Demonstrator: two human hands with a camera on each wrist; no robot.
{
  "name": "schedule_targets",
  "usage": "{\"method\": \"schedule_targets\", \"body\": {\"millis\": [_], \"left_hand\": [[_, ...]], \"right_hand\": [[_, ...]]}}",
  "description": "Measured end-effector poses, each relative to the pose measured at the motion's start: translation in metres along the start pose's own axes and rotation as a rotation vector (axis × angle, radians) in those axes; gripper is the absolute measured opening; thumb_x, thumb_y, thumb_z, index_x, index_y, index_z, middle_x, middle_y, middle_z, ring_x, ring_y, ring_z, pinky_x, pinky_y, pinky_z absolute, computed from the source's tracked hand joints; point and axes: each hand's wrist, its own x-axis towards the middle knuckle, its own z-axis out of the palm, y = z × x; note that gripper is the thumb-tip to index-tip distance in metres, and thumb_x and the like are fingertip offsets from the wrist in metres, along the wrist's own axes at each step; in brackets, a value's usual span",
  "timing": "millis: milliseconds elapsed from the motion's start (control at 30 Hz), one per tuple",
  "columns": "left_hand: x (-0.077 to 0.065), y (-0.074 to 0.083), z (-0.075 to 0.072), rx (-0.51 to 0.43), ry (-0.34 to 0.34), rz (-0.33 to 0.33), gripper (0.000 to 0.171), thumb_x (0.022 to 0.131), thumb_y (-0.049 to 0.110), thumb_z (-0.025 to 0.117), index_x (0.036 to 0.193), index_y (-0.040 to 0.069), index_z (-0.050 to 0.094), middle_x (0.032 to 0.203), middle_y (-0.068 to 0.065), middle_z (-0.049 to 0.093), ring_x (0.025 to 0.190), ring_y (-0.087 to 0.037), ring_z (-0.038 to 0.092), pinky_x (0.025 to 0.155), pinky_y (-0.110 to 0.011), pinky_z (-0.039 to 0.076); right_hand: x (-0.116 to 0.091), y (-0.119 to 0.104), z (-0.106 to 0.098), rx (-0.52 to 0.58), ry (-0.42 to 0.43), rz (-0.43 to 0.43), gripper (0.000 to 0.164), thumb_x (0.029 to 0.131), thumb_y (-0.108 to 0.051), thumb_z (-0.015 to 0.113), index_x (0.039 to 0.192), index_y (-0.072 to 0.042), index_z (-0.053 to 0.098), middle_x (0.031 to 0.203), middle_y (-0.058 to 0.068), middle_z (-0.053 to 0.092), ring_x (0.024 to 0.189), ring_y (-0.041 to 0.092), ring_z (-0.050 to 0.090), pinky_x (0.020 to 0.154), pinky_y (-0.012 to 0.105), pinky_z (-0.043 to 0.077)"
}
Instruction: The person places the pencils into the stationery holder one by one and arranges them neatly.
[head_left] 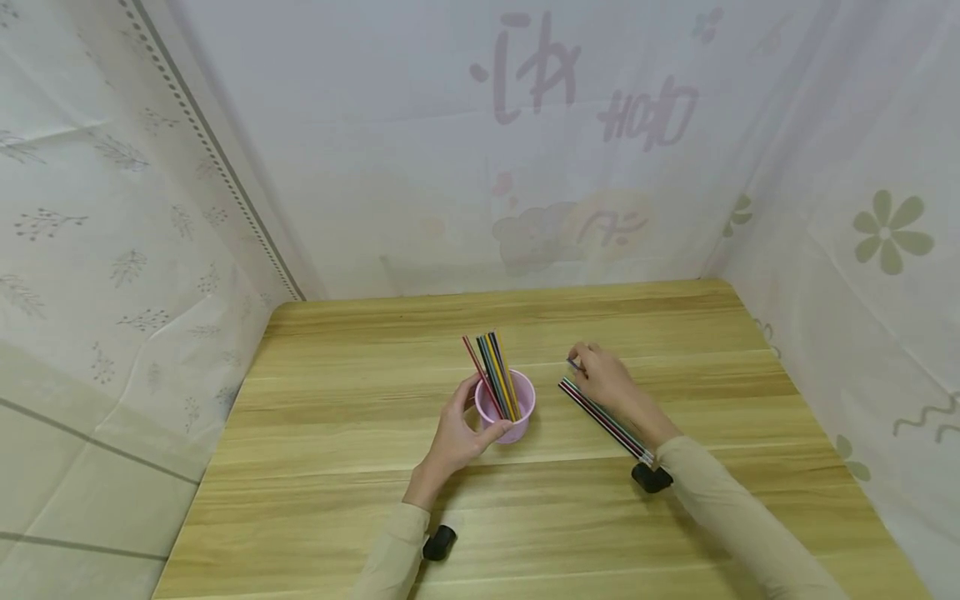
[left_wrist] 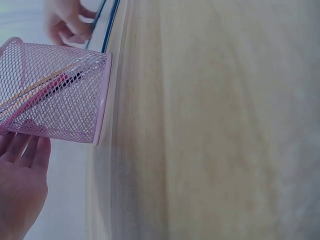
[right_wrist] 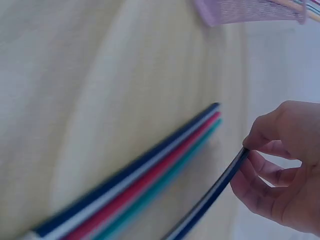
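Observation:
My left hand (head_left: 456, 435) grips a pink mesh pen holder (head_left: 527, 400) by its side, fingers on the far side and thumb near the front rim. Several slim coloured pencils (head_left: 495, 375), among them red, yellow and dark ones, lean inside it. To the right, my right hand (head_left: 606, 382) pinches the end of a dark blue pencil (right_wrist: 210, 197) between thumb and fingertips. That end is raised, and the arm hides much of the pencil in the head view. Beside it lies a row of pencils (head_left: 600, 419) in dark blue, red and green, side by side on the table.
The wood-grain table (head_left: 315, 417) has patterned white cloth (head_left: 420, 167) hanging behind it and along both sides. Each wrist carries a black camera; the right one (head_left: 651, 478) is close to the near ends of the lying pencils.

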Motion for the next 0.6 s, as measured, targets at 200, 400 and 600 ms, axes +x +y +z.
{"method": "schedule_targets", "body": {"millis": [200,400,600], "left_hand": [[0.000,-0.001,0.000,-0.002,-0.009,-0.004,0.080,0.079,0.007,0.086,0.144,-0.011,0.043,0.137,-0.027,0.058,0.125,-0.040,0.060,0.106,-0.055,0.051],[0.000,-0.022,0.006,-0.007,0.000,-0.007,0.084,0.079,0.006,0.086,0.148,-0.008,0.041,0.140,-0.026,0.057,0.127,-0.041,0.058,0.108,-0.056,0.050],[0.000,-0.044,0.009,-0.009,0.010,-0.013,0.085,0.078,0.016,0.088,0.150,0.005,0.043,0.143,-0.015,0.057,0.129,-0.032,0.058,0.109,-0.049,0.050]], "right_hand": [[0.011,-0.015,-0.021,0.025,0.023,-0.014,0.030,0.087,0.004,0.062,0.117,0.004,0.060,0.089,0.015,0.062,0.069,0.021,0.055,0.057,0.030,0.047],[0.021,-0.035,-0.041,0.056,0.059,-0.061,0.030,0.088,0.003,0.060,0.118,0.004,0.060,0.089,0.012,0.062,0.069,0.019,0.056,0.058,0.028,0.047],[0.029,-0.056,-0.059,0.075,0.115,-0.108,0.031,0.086,0.003,0.058,0.117,0.004,0.061,0.085,0.010,0.062,0.066,0.017,0.056,0.056,0.026,0.046]]}}
